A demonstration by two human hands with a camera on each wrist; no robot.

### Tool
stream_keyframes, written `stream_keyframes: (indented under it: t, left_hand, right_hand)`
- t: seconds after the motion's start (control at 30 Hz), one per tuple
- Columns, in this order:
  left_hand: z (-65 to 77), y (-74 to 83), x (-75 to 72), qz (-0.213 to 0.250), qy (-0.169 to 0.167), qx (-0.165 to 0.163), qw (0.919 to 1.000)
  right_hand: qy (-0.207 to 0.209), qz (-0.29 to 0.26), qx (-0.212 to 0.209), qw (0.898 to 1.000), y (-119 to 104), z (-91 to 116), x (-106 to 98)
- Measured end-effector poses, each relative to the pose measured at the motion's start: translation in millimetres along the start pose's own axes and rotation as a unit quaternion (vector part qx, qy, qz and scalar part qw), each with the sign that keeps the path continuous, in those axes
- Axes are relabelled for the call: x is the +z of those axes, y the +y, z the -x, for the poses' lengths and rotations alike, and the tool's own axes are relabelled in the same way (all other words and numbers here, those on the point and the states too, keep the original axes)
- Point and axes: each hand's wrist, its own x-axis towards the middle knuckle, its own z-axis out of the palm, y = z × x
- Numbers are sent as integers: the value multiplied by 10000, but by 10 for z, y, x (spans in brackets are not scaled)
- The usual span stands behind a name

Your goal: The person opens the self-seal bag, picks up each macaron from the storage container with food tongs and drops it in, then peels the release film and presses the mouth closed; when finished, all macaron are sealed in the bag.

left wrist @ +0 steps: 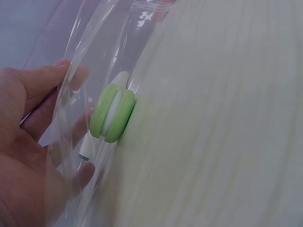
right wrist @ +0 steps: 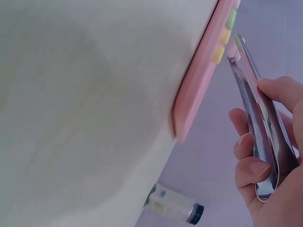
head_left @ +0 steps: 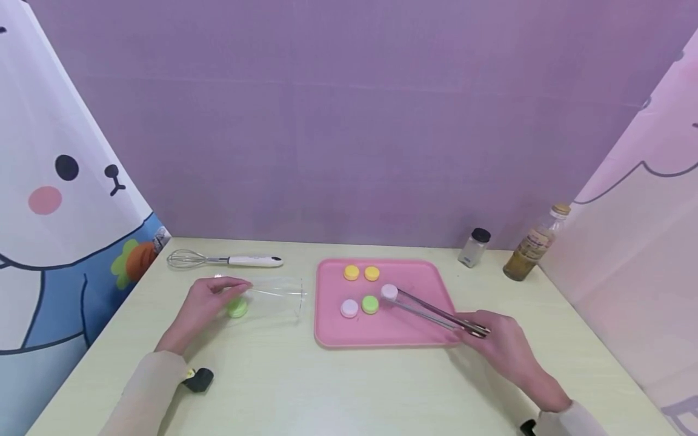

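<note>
My left hand (head_left: 209,303) pinches a clear plastic bag (head_left: 278,297) near its left part, thumb against fingers. Inside the bag lies a green macaron (left wrist: 112,113), resting low by the tabletop. With my right hand (head_left: 498,342) I grip metal tongs (head_left: 431,312), thumb on one arm and fingers curled round the other. Between the tong tips is a pale purple macaron (head_left: 389,292), over the pink tray (head_left: 403,336). On that tray sit another purple macaron (head_left: 349,308), a green macaron (head_left: 370,304) and two yellow macarons (head_left: 351,272).
A whisk (head_left: 253,261) with a white handle lies at the back left of the table (head_left: 272,387). Toward the back right stand a black-capped jar (head_left: 473,248) and a corked bottle (head_left: 531,248) of brown liquid. A purple backdrop (head_left: 349,121) rises behind the table.
</note>
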Motion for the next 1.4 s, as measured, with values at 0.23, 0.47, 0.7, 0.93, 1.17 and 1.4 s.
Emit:
stream_keyframes:
  t: [0.23, 0.47, 0.7, 0.93, 1.17, 1.4]
  left_hand:
    - [13, -3, -11, 51, -32, -84, 9999]
    - [15, 4, -20, 57, 27, -117, 9999]
    - [-14, 9, -24, 136, 38, -23, 9999]
    - [-25, 42, -21, 131, 87, 72, 9999]
    - [-16, 63, -34, 124, 105, -4, 9999]
    - [-18, 38, -23, 189, 89, -11, 9998]
  right_hand:
    - [-79, -357, -283, 9989, -221, -138, 53]
    - [-445, -625, -597, 9953, -486, -381, 210]
    - [-763, -578, -867, 9916, -750, -636, 436]
    - [-845, -641, -1151, 9877, -942, -781, 679]
    - [-1238, -393, -1027, 9862, -1125, -926, 872]
    - [-1636, -402, -912, 9815, -1289, -1075, 1091]
